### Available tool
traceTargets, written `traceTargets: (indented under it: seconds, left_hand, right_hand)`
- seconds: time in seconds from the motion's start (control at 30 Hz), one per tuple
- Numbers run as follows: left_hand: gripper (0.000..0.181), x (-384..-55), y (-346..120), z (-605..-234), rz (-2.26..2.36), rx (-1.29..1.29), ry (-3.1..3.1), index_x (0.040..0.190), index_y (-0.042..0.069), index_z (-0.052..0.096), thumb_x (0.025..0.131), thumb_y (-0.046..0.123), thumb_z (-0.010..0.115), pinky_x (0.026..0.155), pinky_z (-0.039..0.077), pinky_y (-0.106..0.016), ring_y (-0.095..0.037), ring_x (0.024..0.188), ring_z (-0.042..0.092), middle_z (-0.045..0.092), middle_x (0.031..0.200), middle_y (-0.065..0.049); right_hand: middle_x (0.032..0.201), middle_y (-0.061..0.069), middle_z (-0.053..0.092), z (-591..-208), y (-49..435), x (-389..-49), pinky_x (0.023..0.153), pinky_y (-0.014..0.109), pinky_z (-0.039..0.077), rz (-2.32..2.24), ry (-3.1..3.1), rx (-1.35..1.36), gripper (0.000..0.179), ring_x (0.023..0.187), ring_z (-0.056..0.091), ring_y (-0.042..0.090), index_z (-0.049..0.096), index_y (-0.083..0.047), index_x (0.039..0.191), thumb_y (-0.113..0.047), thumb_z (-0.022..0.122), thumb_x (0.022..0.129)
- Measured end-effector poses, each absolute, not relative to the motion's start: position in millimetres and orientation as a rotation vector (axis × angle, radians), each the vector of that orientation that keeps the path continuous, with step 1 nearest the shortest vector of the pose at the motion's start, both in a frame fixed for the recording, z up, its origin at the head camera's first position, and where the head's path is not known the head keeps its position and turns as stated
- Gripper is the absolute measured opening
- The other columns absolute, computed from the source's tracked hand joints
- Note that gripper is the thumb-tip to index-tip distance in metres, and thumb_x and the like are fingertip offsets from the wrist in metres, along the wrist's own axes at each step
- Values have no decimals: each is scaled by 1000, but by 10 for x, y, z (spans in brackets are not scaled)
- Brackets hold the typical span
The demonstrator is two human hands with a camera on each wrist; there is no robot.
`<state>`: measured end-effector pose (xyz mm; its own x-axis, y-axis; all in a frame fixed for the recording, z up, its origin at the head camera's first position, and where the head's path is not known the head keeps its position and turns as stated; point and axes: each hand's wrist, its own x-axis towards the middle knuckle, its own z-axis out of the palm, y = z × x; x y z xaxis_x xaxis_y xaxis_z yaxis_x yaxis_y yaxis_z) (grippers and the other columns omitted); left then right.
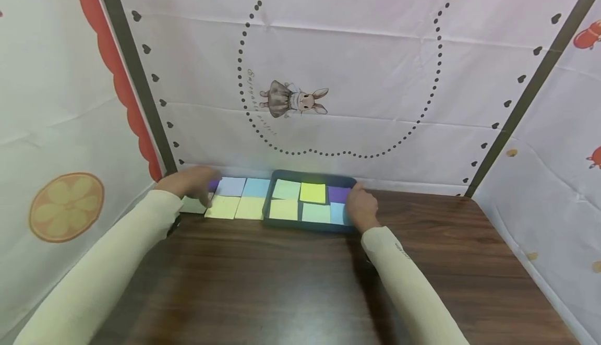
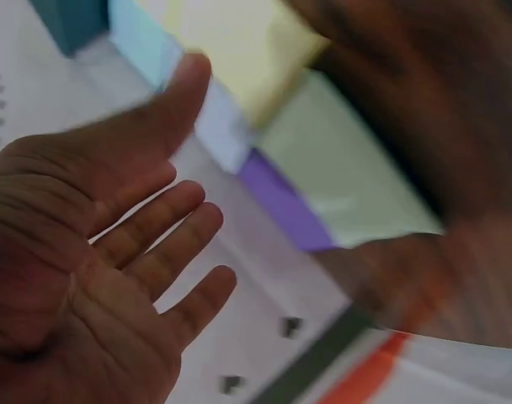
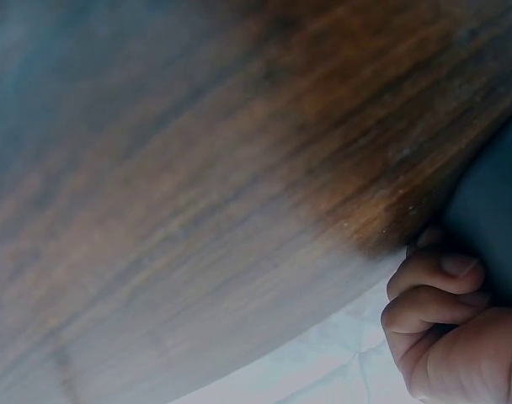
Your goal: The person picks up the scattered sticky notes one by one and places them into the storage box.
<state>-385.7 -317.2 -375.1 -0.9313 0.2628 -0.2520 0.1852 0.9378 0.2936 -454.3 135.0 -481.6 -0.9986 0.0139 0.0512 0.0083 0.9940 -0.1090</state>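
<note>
My left hand [image 1: 190,182] hovers over the left end of a block of square sticky-note pads at the back of the table. Its fingers are spread and hold nothing, as the left wrist view shows. Closest to it are a pale green pad [image 2: 349,168] and a purple pad [image 2: 281,202]. A dark blue-grey tray [image 1: 310,225] stands against the right side of the block, with two rows of pads inside, among them a bright yellow pad [image 1: 312,193]. My right hand [image 1: 362,208] grips the tray's right end, fingers curled against its wall [image 3: 492,210].
Light blue pads [image 1: 256,187] and pale yellow pads [image 1: 250,207] lie side by side between my left hand and the tray. A printed white cloth [image 1: 352,73] hangs behind and at both sides. Dark wood tabletop [image 1: 281,272] stretches in front.
</note>
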Motion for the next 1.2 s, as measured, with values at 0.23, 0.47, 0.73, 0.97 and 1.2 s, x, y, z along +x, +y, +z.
traceTargets:
  seconds: [0.23,0.47,0.73,0.97,1.2]
  left_hand:
    - [77,-3717,-3431,-3871,390,120,2733,160,1,56,88,-3,85,109,53,-74,-51,133,59,58,158,-33]
    - [74,-3751,-3490,-4000,313,126,2745,157,-2,58,89,-2,88,103,58,-71,-48,127,63,61,154,-34]
    - [80,-3779,-3515,-4005,326,148,2726,153,-6,60,83,8,98,99,62,-66,-48,127,64,64,149,-33]
    - [83,-3820,-3557,-4009,295,187,2749,143,-1,69,74,28,105,105,57,-69,-43,127,66,72,140,-22]
    - [81,-3822,-3570,-4033,258,217,2771,136,-3,68,75,37,103,103,59,-66,-39,117,67,73,131,-21]
  right_hand:
    - [91,24,76,-5008,1414,-4751,58,48,60,173,-3081,-6,45,77,77,34,48,15,145,-14,47,111]
    - [93,23,75,-5103,1423,-4871,60,50,63,212,-3136,-58,43,77,76,33,47,12,145,-17,45,114]
    - [95,22,76,-5151,1471,-4976,64,51,64,246,-3134,-82,32,83,79,37,51,7,135,-17,41,115]
    - [94,23,77,-5209,1501,-5037,63,51,64,244,-3120,-54,40,81,79,36,48,11,143,-17,38,116]
    - [93,23,77,-5230,1487,-5046,63,51,64,231,-3117,-61,39,83,80,36,49,11,143,-17,39,116]
